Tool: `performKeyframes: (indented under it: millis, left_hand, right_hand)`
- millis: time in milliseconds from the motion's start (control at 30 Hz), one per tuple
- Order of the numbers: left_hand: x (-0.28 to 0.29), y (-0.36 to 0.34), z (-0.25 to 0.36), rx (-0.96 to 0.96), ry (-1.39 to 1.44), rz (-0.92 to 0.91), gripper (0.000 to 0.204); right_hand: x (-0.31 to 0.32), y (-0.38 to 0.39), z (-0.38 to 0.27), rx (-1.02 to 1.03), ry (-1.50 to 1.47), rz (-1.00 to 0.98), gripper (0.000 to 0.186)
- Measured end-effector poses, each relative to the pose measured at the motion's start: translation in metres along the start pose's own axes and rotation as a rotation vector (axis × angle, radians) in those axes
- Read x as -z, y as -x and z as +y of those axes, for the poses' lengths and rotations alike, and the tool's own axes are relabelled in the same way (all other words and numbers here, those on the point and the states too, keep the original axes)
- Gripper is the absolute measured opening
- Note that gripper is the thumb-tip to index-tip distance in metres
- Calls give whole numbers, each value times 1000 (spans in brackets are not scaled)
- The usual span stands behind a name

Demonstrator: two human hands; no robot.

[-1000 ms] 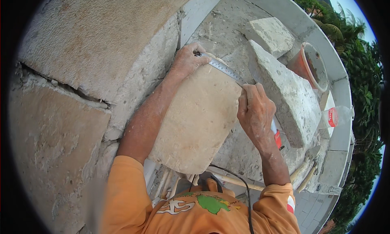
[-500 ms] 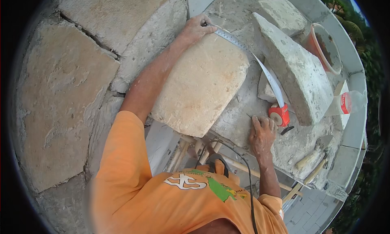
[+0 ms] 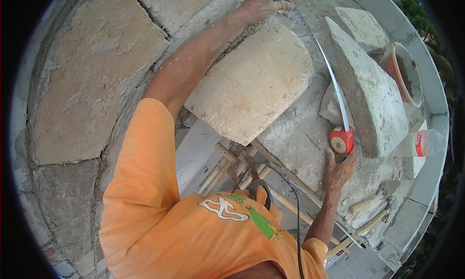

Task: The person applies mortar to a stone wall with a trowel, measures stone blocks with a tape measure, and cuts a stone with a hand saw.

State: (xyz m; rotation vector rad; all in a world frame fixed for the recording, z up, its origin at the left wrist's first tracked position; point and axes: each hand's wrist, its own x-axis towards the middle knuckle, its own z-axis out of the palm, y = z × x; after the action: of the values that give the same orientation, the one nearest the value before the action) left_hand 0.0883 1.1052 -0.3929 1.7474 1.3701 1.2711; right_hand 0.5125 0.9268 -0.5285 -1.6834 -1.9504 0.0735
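Note:
A red tape measure (image 3: 341, 141) lies right of the middle, its pale steel blade (image 3: 331, 70) drawn out in a long bowed line. At the far end, my left hand (image 3: 265, 5) pinches the blade beyond the top edge of a stone slab. My right hand (image 3: 340, 171) is at the case, thumb on one side of its lower edge and fingers on the other. The flat, cream-coloured stone slab (image 3: 256, 80) has a rounded far end and lies between my arms. Its surface is dusty, and neither hand touches it.
A thick stone slab (image 3: 368, 90) leans beside the blade, with another stone (image 3: 362, 29) behind. At right are a bucket (image 3: 407, 75), a plastic bottle (image 3: 428, 142) and a trowel (image 3: 375, 201). Laid paving stones (image 3: 92, 85) cover the left. Wooden poles (image 3: 220, 170) cross below.
My left hand has moved up and right with the blade's end, off the slab's edge. My right hand has moved from beside the case onto it. The view has shifted.

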Motion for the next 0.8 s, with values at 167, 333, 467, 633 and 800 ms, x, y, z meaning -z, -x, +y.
performKeyframes:
  millis: [167, 333, 467, 633, 800]
  left_hand:
    - [1, -14, -3, -125, 98, -39, 32]
    - [-4, -11, 14, -141, 107, -28, 38]
    - [-13, -11, 24, -150, 112, -16, 42]
    - [-15, -13, 32, -175, 111, 8, 48]
    - [0, 1, 64, -215, 38, 110, 54]
  right_hand:
    - [-3, -10, 11, -38, -186, 7, 72]
    - [18, 7, 11, -112, -421, -62, 63]
    - [31, 19, 19, -100, -402, 18, 63]
    - [71, 14, 7, -386, -1117, 14, 76]
    - [96, 25, 21, -403, -1383, 113, 83]
